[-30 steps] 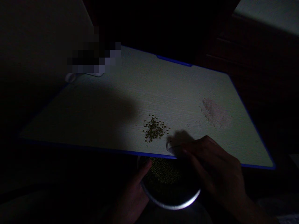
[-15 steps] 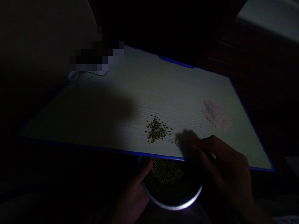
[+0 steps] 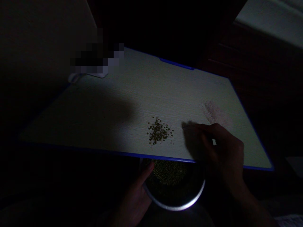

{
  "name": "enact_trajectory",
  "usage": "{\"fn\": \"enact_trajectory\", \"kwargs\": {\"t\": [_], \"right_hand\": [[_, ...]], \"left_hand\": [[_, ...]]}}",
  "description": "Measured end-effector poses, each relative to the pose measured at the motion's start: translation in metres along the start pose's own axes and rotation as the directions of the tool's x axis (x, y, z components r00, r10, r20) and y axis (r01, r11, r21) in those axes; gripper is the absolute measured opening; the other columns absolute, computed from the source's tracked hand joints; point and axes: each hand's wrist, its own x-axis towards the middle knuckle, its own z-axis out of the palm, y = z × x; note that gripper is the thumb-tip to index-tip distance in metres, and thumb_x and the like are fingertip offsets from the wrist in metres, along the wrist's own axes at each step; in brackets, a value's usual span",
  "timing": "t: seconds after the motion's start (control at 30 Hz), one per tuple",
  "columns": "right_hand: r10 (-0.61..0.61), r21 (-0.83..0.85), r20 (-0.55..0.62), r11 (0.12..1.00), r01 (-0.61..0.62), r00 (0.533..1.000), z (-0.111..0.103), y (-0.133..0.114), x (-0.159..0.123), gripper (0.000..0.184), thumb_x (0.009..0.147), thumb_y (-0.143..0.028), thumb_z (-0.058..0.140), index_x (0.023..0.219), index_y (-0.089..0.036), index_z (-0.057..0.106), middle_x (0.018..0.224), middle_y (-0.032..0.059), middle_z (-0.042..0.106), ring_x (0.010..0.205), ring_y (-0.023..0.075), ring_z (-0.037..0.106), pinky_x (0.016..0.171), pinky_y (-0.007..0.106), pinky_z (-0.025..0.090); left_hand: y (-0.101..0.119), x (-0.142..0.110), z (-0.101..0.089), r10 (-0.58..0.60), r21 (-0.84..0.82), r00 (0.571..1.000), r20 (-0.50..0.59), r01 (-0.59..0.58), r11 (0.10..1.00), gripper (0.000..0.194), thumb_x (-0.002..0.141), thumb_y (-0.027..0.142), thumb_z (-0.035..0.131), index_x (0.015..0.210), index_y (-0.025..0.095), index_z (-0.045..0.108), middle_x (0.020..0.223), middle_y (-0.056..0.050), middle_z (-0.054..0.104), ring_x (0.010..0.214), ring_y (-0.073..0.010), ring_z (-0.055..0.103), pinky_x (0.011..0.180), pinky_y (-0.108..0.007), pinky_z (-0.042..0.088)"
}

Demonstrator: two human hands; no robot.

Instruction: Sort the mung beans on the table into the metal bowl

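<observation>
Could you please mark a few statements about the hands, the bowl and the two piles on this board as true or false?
1. The left hand holds the metal bowl below the board's near edge. True.
2. The bowl is empty. False: it holds greenish grains.
3. The right hand is over the board. True.
4. The pink pile lies left of the green pile. False: it lies to the right.
</observation>
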Motion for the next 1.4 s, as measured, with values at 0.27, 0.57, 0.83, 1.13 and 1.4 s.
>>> {"fn": "enact_trajectory", "kwargs": {"t": [0.27,0.57,0.83,1.13,1.4], "right_hand": [[0.108,-0.053,-0.077,0.992,-0.112,0.991,-0.019,0.058,0.02,0.02,0.093,-0.031,0.068,0.101,-0.018,0.08,0.092,0.0077,0.081,0.077,0.0221,0.074,0.067,0.035,0.053],[-0.053,0.004,0.017,0.999,0.053,0.998,-0.016,0.047,0.042,0.02,0.095,-0.026,0.065,0.105,-0.021,0.081,0.098,0.0072,0.082,0.078,0.0193,0.073,0.069,0.033,0.053],[-0.269,0.158,0.202,0.958,0.24,0.942,-0.003,0.03,0.061,0.017,0.096,-0.018,0.063,0.103,-0.021,0.079,0.098,0.0069,0.081,0.083,0.0191,0.074,0.068,0.031,0.055],[-0.441,0.317,0.279,0.881,0.351,0.853,-0.025,0.012,0.011,0.021,0.101,-0.01,0.057,0.107,-0.02,0.074,0.092,0.0058,0.077,0.083,0.0159,0.07,0.071,0.029,0.056],[-0.461,0.359,0.259,0.862,0.359,0.849,-0.021,-0.005,-0.016,0.02,0.1,-0.008,0.058,0.111,-0.017,0.072,0.09,0.0057,0.073,0.08,0.0151,0.064,0.067,0.029,0.054]], "left_hand": [[0.0,0.002,-0.008,-0.019,-0.018,1.0,-0.022,0.018,1.0,0.011,0.089,0.029,0.081,0.099,0.031,0.086,0.11,-0.001,0.087,0.142,-0.0301,0.06,0.125,-0.047,0.038],[0.007,0.001,-0.003,-0.06,0.004,0.997,-0.042,0.06,0.998,0.012,0.082,0.026,0.087,0.092,0.033,0.087,0.104,0.0,0.089,0.133,-0.0318,0.067,0.122,-0.047,0.043],[0.006,0.002,-0.006,-0.041,-0.009,0.994,-0.098,0.041,0.999,0.006,0.084,0.026,0.086,0.083,0.032,0.087,0.1,0.004,0.089,0.119,-0.0266,0.076,0.119,-0.039,0.046],[0.001,0.006,-0.009,-0.019,-0.004,0.999,-0.045,0.019,1.0,0.025,0.069,0.029,0.098,0.091,0.026,0.088,0.115,-0.002,0.087,0.119,-0.0313,0.076,0.112,-0.044,0.053],[-0.004,0.005,-0.008,-0.034,-0.027,0.999,-0.035,0.033,0.999,0.012,0.08,0.028,0.091,0.09,0.021,0.086,0.109,-0.007,0.088,0.118,-0.0313,0.076,0.115,-0.046,0.049]]}}
